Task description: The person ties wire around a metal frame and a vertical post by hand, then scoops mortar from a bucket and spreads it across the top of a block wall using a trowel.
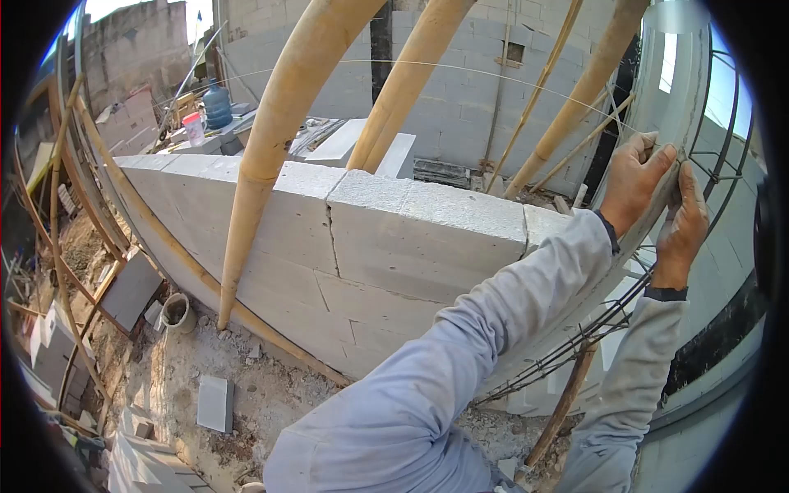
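A thin string (493, 76) runs across the view above the wall and ends at my left hand (631, 182). The fingers of that hand are closed in a pinch on the string, against the edge of a tall grey post (670, 90). Just right of it, my right hand (682, 228) is raised at the same edge, its thumb and fingers pressed together; what they hold is too small to make out. Below and left of both hands stands a wall of pale lightweight blocks (419, 246) with a rough top.
Bamboo poles (275, 123) lean across the wall. Steel rebar (559, 361) crosses low on the right, with more rebar (723, 148) beside the post. A bucket (177, 312) and a loose block (215, 403) are on the ground. A blue water jug (217, 105) stands beyond.
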`<action>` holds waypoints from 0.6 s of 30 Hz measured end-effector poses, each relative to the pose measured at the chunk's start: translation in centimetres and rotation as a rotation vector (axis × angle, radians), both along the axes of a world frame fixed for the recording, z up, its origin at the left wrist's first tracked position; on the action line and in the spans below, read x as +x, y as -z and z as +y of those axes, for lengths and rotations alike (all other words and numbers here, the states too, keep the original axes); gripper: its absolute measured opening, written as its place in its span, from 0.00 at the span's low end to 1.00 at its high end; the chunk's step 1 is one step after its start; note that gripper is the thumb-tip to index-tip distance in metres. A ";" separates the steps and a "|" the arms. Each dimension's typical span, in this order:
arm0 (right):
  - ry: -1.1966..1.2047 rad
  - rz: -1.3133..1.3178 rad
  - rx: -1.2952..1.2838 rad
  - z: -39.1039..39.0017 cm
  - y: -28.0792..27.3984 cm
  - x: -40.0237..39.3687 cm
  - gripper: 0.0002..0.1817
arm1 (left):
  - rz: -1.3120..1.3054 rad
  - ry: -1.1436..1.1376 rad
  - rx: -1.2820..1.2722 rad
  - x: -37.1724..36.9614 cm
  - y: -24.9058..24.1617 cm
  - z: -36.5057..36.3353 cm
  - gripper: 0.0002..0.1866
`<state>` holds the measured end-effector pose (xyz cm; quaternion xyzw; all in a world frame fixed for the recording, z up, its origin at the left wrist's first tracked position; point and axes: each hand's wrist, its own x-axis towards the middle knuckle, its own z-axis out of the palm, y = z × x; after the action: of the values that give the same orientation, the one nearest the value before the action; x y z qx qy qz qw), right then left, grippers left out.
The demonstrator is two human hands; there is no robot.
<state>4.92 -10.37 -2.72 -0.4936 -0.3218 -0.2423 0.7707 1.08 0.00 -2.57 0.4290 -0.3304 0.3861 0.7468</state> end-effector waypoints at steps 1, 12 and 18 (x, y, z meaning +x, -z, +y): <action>0.015 0.000 0.011 -0.1 0.0 0.5 0.22 | -0.002 -0.002 0.015 0.0 0.1 0.2 0.21; 0.381 -0.355 -0.316 -1.9 1.7 3.9 0.20 | -0.037 -0.149 0.021 1.9 0.5 0.0 0.26; 0.750 -0.603 -0.533 -2.1 2.2 4.3 0.21 | -0.018 -0.196 0.064 1.7 0.6 0.2 0.28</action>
<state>9.27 -12.47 -4.88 -0.6611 -0.3807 -0.5413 0.3536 2.77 0.20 -3.16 0.4796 -0.3057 0.4504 0.6883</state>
